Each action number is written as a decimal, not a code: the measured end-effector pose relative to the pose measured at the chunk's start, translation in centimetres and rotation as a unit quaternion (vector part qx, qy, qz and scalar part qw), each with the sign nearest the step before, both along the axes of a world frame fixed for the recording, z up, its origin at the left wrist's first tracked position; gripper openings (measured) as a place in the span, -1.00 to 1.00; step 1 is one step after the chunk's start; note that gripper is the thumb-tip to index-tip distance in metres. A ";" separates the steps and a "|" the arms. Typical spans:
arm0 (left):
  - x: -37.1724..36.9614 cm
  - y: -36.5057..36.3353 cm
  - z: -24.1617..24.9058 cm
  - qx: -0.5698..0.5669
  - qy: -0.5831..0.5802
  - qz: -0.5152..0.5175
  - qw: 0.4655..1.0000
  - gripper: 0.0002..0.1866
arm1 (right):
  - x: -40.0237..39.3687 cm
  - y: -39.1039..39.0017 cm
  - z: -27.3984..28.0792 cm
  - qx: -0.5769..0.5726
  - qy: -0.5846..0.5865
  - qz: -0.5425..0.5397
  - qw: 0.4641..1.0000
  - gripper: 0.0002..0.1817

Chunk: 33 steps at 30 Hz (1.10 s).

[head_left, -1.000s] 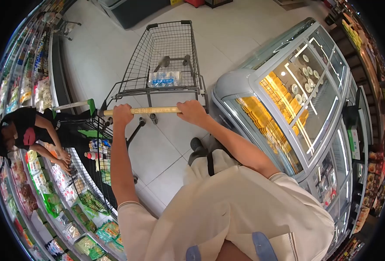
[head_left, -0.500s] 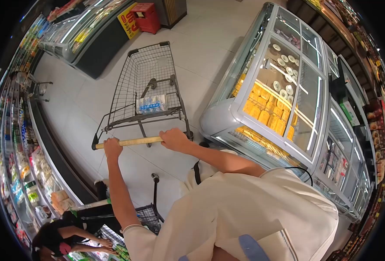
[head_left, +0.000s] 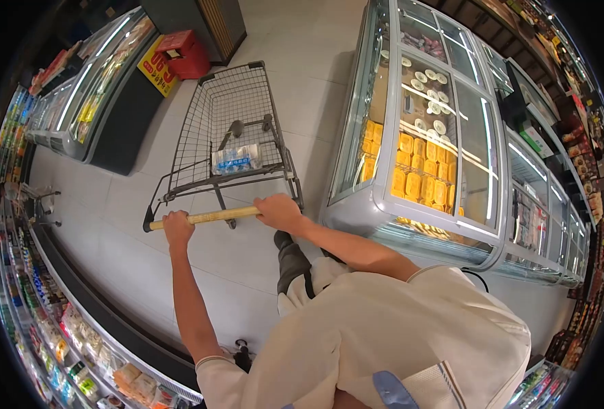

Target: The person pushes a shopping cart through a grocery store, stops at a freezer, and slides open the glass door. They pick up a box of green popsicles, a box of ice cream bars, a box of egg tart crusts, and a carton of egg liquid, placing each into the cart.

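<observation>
My left hand [head_left: 178, 227] is wrapped round the left end of the light yellow handle [head_left: 223, 216] of a shopping cart. Toward the handle's right end, my right hand [head_left: 279, 212] grips the same bar. The wire shopping cart [head_left: 206, 112] stands in front of me, its dark grey basket pointing ahead. Inside it, near the handle side, lies a clear plastic-wrapped pack [head_left: 236, 159] with a blue label; its contents are too small to make out.
To the right stands a glass-topped freezer [head_left: 384, 204] with yellow packs and round white-lidded tubs. A red bin [head_left: 186, 54] and a yellow sign [head_left: 157, 67] stand beside another display case [head_left: 114, 126] ahead left. Stocked shelves [head_left: 77, 334] curve along the left.
The cart and my hands have advanced along the aisle, turning slightly right. The red bin is nearer, and the person at the lower left has dropped out of view. My foot now shows.
</observation>
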<state>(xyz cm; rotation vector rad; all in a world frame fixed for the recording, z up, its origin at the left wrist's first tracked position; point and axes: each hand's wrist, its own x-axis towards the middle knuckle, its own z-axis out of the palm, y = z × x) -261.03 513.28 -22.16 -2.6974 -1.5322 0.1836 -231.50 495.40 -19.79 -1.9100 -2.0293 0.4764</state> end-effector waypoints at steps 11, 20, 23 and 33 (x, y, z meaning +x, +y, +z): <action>9.4 12.5 -1.6 0.027 -0.058 -0.095 0.993 -0.95 | 4.9 8.7 0.7 -0.076 -0.088 -0.125 0.985 -0.73; 17.8 16.7 -1.6 0.054 -0.134 -0.162 0.976 -0.93 | 11.4 12.0 1.8 -0.090 -0.154 -0.187 0.966 -0.77; 20.5 17.3 -2.2 0.052 -0.142 -0.176 0.973 -0.92 | 14.1 12.6 0.5 -0.079 -0.157 -0.205 0.963 -0.77; 31.4 22.4 -0.8 0.029 -0.155 -0.222 0.962 -0.91 | 24.3 16.6 1.4 -0.073 -0.176 -0.230 0.954 -0.80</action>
